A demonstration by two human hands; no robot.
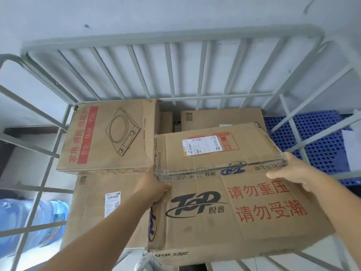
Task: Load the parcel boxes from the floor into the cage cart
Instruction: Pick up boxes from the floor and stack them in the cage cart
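Outside the bars on the far left stands a blue water bottle [29,223]; next comes the grey cage cart [172,39], its barred walls rising on three sides, already holding several parcels. On the left of the load an induction-cooker box [109,135], with a line drawing of the hob and red lettering, sits on a plain carton [91,210] carrying a white label.

The left hand [156,184] grips the near left corner of a flat parcel box [220,149]; its fingers curl under that corner, though how far they reach beneath cannot be seen. This flat box, bearing a shipping label, lies on a larger TOP-branded box [234,212] and partly over the carton behind [220,118]; its long axis runs left to right across the cart, so each hand takes one short end. The right hand [298,173] holds the near right corner, fingers wrapped over the edge and pointing left.

Both hands sit on the near edge, about equally close; the box lies beyond the fingers, so any settling push probably runs away from the person, toward the back bars. Right of the cart a blue perforated pallet [312,137] shows through the bars.
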